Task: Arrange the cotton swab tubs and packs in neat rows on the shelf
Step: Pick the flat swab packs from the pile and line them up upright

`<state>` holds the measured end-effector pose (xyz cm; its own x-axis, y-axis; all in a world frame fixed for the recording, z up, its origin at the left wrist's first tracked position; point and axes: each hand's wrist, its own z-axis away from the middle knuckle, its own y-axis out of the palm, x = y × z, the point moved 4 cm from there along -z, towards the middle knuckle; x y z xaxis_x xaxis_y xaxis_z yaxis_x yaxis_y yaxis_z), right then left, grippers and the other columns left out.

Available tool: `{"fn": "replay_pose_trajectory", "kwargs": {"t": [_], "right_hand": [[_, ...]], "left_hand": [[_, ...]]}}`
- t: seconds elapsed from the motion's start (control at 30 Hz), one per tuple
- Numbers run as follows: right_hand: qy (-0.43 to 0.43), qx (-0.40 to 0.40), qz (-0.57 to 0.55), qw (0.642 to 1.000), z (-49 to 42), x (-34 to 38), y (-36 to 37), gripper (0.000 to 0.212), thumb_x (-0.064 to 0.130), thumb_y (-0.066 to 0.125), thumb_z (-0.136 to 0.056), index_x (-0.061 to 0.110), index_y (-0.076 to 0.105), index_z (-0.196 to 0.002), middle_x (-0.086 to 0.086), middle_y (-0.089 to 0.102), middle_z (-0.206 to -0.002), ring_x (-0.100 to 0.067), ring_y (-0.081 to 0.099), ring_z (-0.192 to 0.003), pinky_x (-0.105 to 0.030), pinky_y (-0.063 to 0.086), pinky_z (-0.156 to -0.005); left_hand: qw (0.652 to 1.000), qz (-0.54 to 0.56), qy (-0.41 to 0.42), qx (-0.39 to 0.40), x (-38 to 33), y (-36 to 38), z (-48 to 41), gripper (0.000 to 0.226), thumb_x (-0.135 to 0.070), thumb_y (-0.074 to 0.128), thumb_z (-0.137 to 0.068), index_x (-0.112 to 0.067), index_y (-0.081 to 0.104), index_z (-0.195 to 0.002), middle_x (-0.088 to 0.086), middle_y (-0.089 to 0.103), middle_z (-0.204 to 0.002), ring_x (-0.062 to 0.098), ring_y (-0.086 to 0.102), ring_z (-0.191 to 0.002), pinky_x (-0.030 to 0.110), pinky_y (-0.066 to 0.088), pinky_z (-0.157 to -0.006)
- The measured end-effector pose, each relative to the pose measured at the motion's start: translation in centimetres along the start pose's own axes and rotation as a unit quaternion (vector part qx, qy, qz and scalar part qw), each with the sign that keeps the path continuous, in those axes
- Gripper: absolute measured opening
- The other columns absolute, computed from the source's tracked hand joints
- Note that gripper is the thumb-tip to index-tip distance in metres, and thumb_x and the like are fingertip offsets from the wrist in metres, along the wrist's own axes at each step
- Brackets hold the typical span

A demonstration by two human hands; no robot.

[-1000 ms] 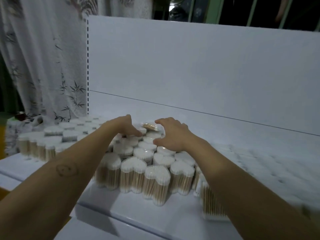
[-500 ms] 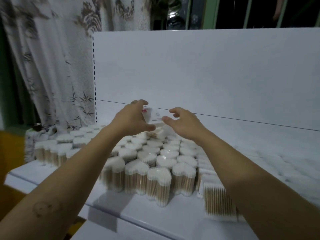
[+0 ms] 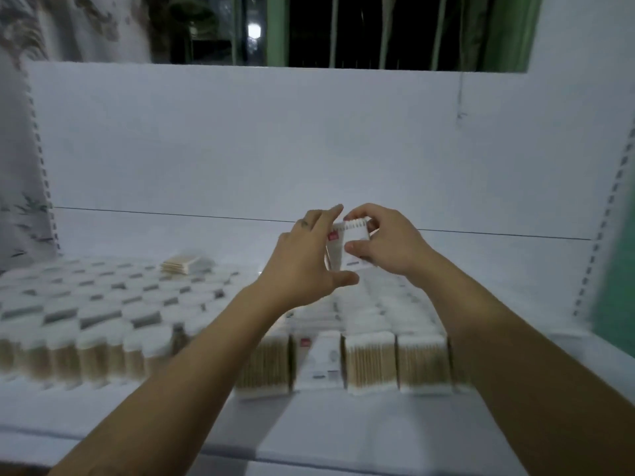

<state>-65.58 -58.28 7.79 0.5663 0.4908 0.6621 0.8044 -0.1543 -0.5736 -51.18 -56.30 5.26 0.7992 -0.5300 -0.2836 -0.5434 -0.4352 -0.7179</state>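
Observation:
Both hands hold one flat cotton swab pack [image 3: 343, 245] upright in the air above the rows. My left hand [image 3: 309, 259] grips its left edge between thumb and fingers. My right hand [image 3: 385, 242] pinches its top and right side. The pack is white with a small red mark and swab tips showing at the top. Below, heart-shaped cotton swab tubs [image 3: 96, 317] stand in rows on the left of the white shelf [image 3: 309, 431]. Rectangular cotton swab packs [image 3: 371, 362] stand in rows beneath my hands. Another loose pack [image 3: 182, 263] lies flat on top of the tubs.
The white back panel [image 3: 240, 139] rises behind the shelf, with slotted uprights at both sides. A patterned curtain [image 3: 17, 166] hangs at the left. A green surface [image 3: 615, 286] stands at the right edge. Bare shelf [image 3: 498, 269] shows at the back right.
The view has swung right, from the heart tubs to the rectangular packs. Both hands lifted a pack off the tubs and carried it right; my right hand now pinches it too.

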Motion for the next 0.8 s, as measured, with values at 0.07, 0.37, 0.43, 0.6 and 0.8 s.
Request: {"fn": "replay_pose_trajectory", "kwargs": {"t": [0.07,0.37,0.43,0.6,0.8], "right_hand": [[0.005,-0.04,0.024,0.999,1.9,-2.5,-4.0,0.032,0.008,0.075,-0.08,0.027,0.062,-0.102,0.009,0.061,-0.089,-0.015,0.062,-0.08,-0.029,0.054,-0.067],[0.101,-0.259,0.005,0.961,12.3,-15.4,-19.9,0.037,-0.003,0.06,-0.089,0.028,0.06,-0.109,0.006,0.061,-0.099,-0.005,0.058,-0.078,-0.006,0.042,-0.051],[0.119,-0.296,-0.007,0.948,14.5,-17.9,-22.0,0.039,-0.007,0.058,-0.087,0.028,0.06,-0.105,0.005,0.062,-0.094,-0.011,0.061,-0.077,-0.013,0.047,-0.054],[0.115,-0.306,-0.013,0.945,18.7,-22.2,-23.1,0.035,-0.01,0.057,-0.085,0.02,0.059,-0.103,-0.005,0.064,-0.09,-0.013,0.061,-0.07,-0.021,0.056,-0.057],[0.134,-0.216,0.041,0.966,18.5,-24.6,-20.6,0.034,-0.004,0.066,-0.083,0.025,0.062,-0.1,-0.008,0.055,-0.112,-0.021,0.061,-0.082,-0.022,0.052,-0.076]], "left_hand": [[1.0,0.002,0.022,-0.007,-4.0,2.7,-0.8,0.103,-0.048,0.076,-0.076,-0.026,0.013,-0.154,-0.002,0.02,-0.157,0.019,0.024,-0.142,0.042,0.026,-0.114],[0.993,-0.085,0.048,0.065,-18.9,15.3,0.1,0.083,-0.045,0.063,-0.088,-0.024,0.016,-0.153,0.002,0.011,-0.161,0.021,0.007,-0.148,0.049,0.002,-0.12],[0.988,-0.111,0.066,0.085,-20.9,17.7,0.9,0.074,-0.041,0.06,-0.09,-0.025,0.021,-0.151,0.002,0.017,-0.16,0.02,0.008,-0.148,0.05,-0.002,-0.12],[0.981,-0.145,0.09,0.096,-23.8,21.8,2.2,0.062,-0.034,0.056,-0.092,-0.023,0.031,-0.148,0.005,0.026,-0.156,0.022,0.015,-0.147,0.054,-0.004,-0.117],[0.978,-0.181,0.095,0.041,-23.8,23.8,2.8,0.066,-0.047,0.064,-0.08,-0.015,0.047,-0.136,0.007,0.055,-0.131,0.028,0.044,-0.13,0.056,0.003,-0.117]]}}
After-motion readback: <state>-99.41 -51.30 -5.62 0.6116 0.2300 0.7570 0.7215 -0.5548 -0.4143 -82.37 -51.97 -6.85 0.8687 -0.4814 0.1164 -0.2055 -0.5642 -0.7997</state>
